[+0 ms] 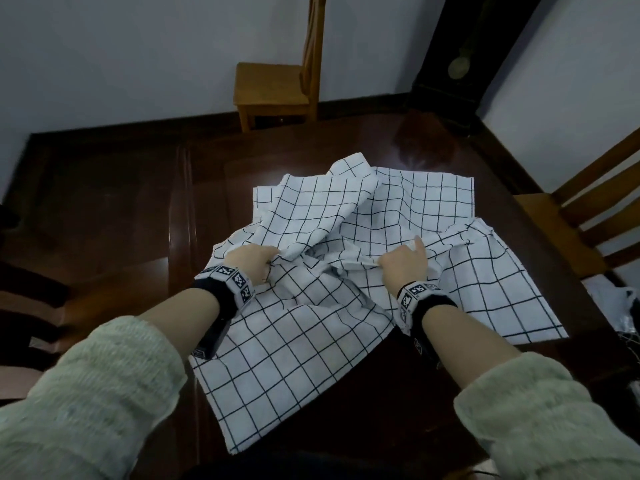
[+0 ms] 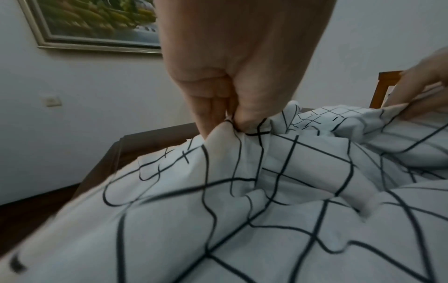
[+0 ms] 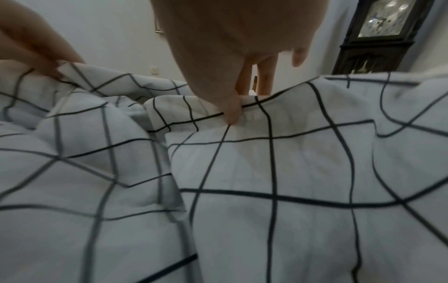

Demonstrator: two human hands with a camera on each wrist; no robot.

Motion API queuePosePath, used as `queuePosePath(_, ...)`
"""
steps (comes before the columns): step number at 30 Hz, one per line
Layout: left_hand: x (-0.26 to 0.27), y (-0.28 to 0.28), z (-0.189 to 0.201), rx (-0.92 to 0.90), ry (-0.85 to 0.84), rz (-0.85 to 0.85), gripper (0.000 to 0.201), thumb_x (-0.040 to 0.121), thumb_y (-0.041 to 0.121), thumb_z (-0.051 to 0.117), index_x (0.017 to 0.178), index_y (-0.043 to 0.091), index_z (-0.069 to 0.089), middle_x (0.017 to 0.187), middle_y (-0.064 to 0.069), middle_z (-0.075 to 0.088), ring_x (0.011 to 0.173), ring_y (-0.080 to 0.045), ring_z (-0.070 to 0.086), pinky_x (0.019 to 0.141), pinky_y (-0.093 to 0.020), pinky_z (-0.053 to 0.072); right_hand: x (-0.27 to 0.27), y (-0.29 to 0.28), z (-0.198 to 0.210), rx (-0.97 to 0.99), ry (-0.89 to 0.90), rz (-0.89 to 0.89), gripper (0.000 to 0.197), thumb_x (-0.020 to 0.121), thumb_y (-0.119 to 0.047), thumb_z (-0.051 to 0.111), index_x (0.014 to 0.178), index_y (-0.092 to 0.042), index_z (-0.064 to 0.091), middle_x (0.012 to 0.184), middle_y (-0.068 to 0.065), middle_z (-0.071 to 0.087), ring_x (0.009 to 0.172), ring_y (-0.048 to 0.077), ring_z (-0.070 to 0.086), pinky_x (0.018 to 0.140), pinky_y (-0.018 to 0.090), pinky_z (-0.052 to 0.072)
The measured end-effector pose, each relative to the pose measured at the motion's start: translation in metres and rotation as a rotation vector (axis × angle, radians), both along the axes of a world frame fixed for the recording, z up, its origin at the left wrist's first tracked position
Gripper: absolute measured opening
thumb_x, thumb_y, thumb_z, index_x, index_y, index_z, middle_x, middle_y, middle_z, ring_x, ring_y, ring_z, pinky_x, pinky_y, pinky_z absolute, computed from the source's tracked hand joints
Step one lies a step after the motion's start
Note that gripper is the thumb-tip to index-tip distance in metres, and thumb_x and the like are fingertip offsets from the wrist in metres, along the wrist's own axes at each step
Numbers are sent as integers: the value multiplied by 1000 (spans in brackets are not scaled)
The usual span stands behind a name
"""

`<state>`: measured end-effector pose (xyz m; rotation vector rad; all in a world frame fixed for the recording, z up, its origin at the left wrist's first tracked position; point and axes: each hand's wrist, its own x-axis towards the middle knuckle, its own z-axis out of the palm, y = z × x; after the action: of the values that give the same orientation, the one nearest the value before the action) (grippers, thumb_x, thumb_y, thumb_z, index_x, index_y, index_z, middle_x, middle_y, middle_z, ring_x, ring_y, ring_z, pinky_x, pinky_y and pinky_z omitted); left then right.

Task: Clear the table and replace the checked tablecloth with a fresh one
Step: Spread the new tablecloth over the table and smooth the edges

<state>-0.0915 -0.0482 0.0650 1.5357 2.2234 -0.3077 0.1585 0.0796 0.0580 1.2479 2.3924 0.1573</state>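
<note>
A white tablecloth with a black check [image 1: 346, 271] lies crumpled in loose folds on the dark wooden table [image 1: 121, 202]. My left hand [image 1: 254, 263] pinches a fold at the cloth's middle left; the left wrist view shows thumb and fingers [image 2: 232, 118] squeezed on the cloth [image 2: 266, 210]. My right hand [image 1: 403, 263] grips another fold a little to the right. In the right wrist view its thumb [image 3: 232, 113] presses the cloth [image 3: 290, 172] against the fingers behind the fold. My left hand [image 3: 36, 47] shows there at the upper left, my right hand [image 2: 419, 95] in the left wrist view.
A small wooden chair [image 1: 277, 88] stands against the far wall. Another wooden chair [image 1: 588, 209] sits at the table's right side. A dark standing clock [image 1: 460, 57] fills the far right corner. A pale crumpled item [image 1: 616, 306] lies at the right edge. A framed picture [image 2: 97, 24] hangs on the wall.
</note>
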Motion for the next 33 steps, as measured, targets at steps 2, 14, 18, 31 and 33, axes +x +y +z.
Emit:
queuePosePath(2, -10, 3, 1, -52, 31, -5, 64, 91, -2, 36, 146, 30, 33, 137, -8, 50, 122, -28, 51, 95, -37, 47, 7, 20, 11, 34, -69, -33, 27, 89, -14, 42, 98, -29, 63, 78, -7, 54, 112, 17, 52, 118, 53, 3)
queuePosePath(14, -31, 19, -5, 390, 147, 70, 79, 81, -5, 45, 150, 23, 19, 152, -6, 32, 139, -28, 31, 111, -46, 32, 18, 63, 10, 299, 84, -69, 49, 82, -11, 55, 130, -19, 47, 134, 4, 46, 126, 23, 41, 112, 56, 20)
queuePosePath(18, 16, 12, -18, 598, -20, -272, 67, 73, -6, 54, 131, 26, 52, 141, -5, 45, 131, -30, 40, 105, -50, 40, -1, 26, -22, 198, 425, 343, 37, 63, -1, 68, 95, -19, 66, 94, 0, 62, 89, 23, 59, 91, 45, 44)
queuePosePath(31, 133, -30, -86, -156, 23, -410, 94, 84, 58, 56, 149, 16, 3, 157, -14, -1, 144, -35, 9, 96, -49, 46, 40, -19, -65, -199, 288, 69, 53, 89, -15, 46, 142, -20, 40, 150, -2, 38, 136, 21, 35, 111, 32, 25)
queuePosePath(33, 140, -28, -86, -197, 61, -388, 94, 87, 55, 55, 151, 14, -2, 158, -16, -4, 145, -37, 5, 98, -48, 45, 46, -13, -59, -146, 251, 3, 53, 91, -19, 45, 144, -19, 38, 154, -2, 32, 139, 20, 32, 113, 33, 22)
